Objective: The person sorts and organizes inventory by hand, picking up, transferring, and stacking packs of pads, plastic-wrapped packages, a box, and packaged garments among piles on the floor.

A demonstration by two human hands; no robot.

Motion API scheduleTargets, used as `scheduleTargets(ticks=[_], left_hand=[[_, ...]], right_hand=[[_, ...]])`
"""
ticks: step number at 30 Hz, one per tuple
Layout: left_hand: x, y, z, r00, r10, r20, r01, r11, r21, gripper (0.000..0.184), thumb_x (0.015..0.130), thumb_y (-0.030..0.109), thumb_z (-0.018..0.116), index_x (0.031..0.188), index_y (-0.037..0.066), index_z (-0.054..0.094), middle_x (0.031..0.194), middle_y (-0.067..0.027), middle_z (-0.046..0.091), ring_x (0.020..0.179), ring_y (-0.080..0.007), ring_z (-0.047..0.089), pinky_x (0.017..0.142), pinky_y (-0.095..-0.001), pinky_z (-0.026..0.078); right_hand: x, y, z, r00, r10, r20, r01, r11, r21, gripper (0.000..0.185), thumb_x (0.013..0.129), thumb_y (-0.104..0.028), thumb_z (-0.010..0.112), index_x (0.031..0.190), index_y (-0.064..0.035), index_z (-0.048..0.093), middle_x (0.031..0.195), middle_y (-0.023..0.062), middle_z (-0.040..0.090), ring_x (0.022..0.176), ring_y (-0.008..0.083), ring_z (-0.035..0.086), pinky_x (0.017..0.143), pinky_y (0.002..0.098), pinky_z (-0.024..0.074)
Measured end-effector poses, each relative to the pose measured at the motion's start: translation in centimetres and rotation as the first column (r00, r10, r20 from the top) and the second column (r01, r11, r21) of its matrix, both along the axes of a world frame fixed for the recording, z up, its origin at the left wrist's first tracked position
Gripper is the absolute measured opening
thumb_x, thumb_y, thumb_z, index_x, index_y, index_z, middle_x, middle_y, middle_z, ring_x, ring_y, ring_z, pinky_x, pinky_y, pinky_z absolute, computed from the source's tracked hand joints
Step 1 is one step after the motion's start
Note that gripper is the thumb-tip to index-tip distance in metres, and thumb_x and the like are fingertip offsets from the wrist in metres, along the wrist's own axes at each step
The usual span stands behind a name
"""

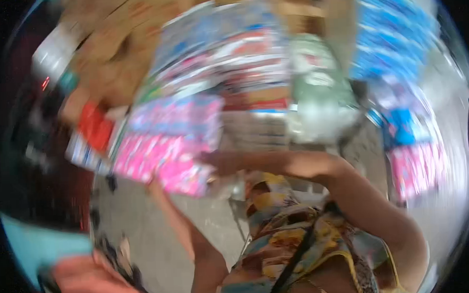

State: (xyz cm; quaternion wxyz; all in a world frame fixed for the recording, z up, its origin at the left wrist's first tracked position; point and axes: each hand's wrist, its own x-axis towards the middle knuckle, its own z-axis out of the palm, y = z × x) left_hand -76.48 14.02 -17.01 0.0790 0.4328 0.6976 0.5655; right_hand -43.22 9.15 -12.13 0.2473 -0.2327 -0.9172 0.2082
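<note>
Where the left hand touches the pink package, its markings are illegibly blurred.

Pink pack: 1 unit, flattened and roughly rectangular. Surface: bright pink with scattered white marks; the lower right end is paler and multicoloured. Pose: broad face toward the camera, long axis sloping down to the right. Position: left of the view's centre, its upper edge directly against a band of pale blue and pink wrapping. Motion blur obscures the print; whether the band is a 2nd pack cannot be determined.
</note>
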Motion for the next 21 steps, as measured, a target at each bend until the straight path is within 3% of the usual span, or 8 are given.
scheduleTargets(ticks=[1, 6, 8, 9, 12, 16, 17, 21], left_hand=[[0.1, 0.2, 0.0, 0.953, -0.13, 0.273, 0.118, 0.991, 0.06, 0.062, 0.07, 0.039, 0.06, 0.113, -0.002, 0.042, 0.107, -0.0191, 0.05, 0.094, -0.0314, 0.049, 0.079, -0.0361, 0.04], [7.8, -1.9, 9.3, 0.955, 0.061, -0.29, -0.124, 0.971, -0.204, 0.056, 0.073, 0.032, 0.057, 0.116, 0.001, 0.04, 0.102, -0.0215, 0.052, 0.095, -0.0319, 0.05, 0.077, -0.0376, 0.041], [8.6, 0.6, 8.1, 0.991, 0.131, -0.002, -0.118, 0.904, 0.411, 0.058, 0.073, 0.036, 0.056, 0.116, 0.001, 0.039, 0.109, -0.0224, 0.048, 0.102, -0.0353, 0.043, 0.081, -0.0405, 0.038], [14.6, -3.0, 13.2, 0.8, 0.323, -0.505, -0.435, 0.892, -0.119, 0.057, 0.074, 0.035, 0.057, 0.116, 0.0, 0.039, 0.116, -0.0228, 0.042, 0.106, -0.0372, 0.039, 0.085, -0.0411, 0.035], [19.4, -0.9, 11.8, 0.942, -0.279, -0.186, 0.324, 0.9, 0.291, 0.05, 0.075, 0.026, 0.059, 0.114, -0.002, 0.042, 0.115, -0.0211, 0.042, 0.101, -0.0311, 0.044, 0.087, -0.0366, 0.035], [37.2, 0.0, 6.5, 0.619, -0.779, 0.095, 0.741, 0.62, 0.257, 0.036, 0.079, 0.018, 0.052, 0.109, -0.001, 0.044, 0.105, -0.0116, 0.049, 0.099, -0.0201, 0.045, 0.078, -0.0275, 0.041], [41.4, -2.0, 7.5, 0.39, -0.891, -0.234, 0.913, 0.341, 0.223, 0.034, 0.076, 0.015, 0.055, 0.105, -0.001, 0.046, 0.097, -0.0109, 0.052, 0.094, -0.0157, 0.047, 0.074, -0.0243, 0.041], [52.4, -9.6, 6.4, -0.093, -0.96, -0.263, 0.939, 0.004, -0.345, 0.044, 0.071, 0.022, 0.059, 0.11, 0.004, 0.047, 0.101, -0.0125, 0.054, 0.089, -0.0228, 0.054, 0.079, -0.0322, 0.04]], right_hand=[[1.0, -0.6, 1.1, 0.997, -0.043, 0.058, 0.047, 0.996, -0.07, 0.075, 0.073, -0.038, 0.054, 0.129, -0.0063, 0.015, 0.128, 0.0222, 0.024, 0.114, 0.0343, 0.032, 0.091, 0.0433, 0.0309], [8.6, -1.2, 2.6, 0.989, -0.119, 0.086, 0.145, 0.879, -0.454, 0.063, 0.072, -0.036, 0.058, 0.12, -0.0017, 0.035, 0.114, 0.0191, 0.044, 0.107, 0.032, 0.041, 0.089, 0.0344, 0.0332], [12.4, -1.1, 0.8, 0.933, -0.249, 0.258, 0.329, 0.883, -0.335, 0.057, 0.071, -0.035, 0.059, 0.113, -0.001, 0.042, 0.107, 0.0199, 0.049, 0.099, 0.0299, 0.047, 0.084, 0.0348, 0.0368], [14.5, -1.5, 0.3, 0.894, -0.303, 0.331, 0.411, 0.847, -0.336, 0.055, 0.071, -0.035, 0.059, 0.112, -0.0012, 0.044, 0.105, 0.0203, 0.05, 0.096, 0.03, 0.049, 0.082, 0.0349, 0.038], [18.5, -5.5, 3.9, 0.778, -0.534, 0.33, 0.613, 0.76, -0.217, 0.049, 0.072, -0.031, 0.059, 0.109, -0.0007, 0.047, 0.105, 0.0199, 0.05, 0.094, 0.0298, 0.051, 0.08, 0.0339, 0.04], [13.7, -11.3, 16.3, 0.878, -0.33, -0.346, 0.278, 0.941, -0.192, 0.037, 0.078, -0.031, 0.05, 0.098, 0.0, 0.052, 0.087, 0.022, 0.056, 0.077, 0.0343, 0.053, 0.069, 0.0379, 0.0429], [10.7, -13.4, 19.0, 0.824, -0.384, -0.417, 0.332, 0.923, -0.194, 0.034, 0.078, -0.025, 0.05, 0.098, 0.002, 0.047, 0.088, 0.0226, 0.052, 0.084, 0.0308, 0.053, 0.072, 0.0399, 0.0397], [5.0, -18.1, 23.7, 0.629, 0.468, -0.621, -0.493, 0.858, 0.146, 0.034, 0.086, -0.028, 0.036, 0.086, 0.004, 0.049, 0.077, 0.0201, 0.051, 0.07, 0.0309, 0.048, 0.066, 0.0362, 0.0399]])
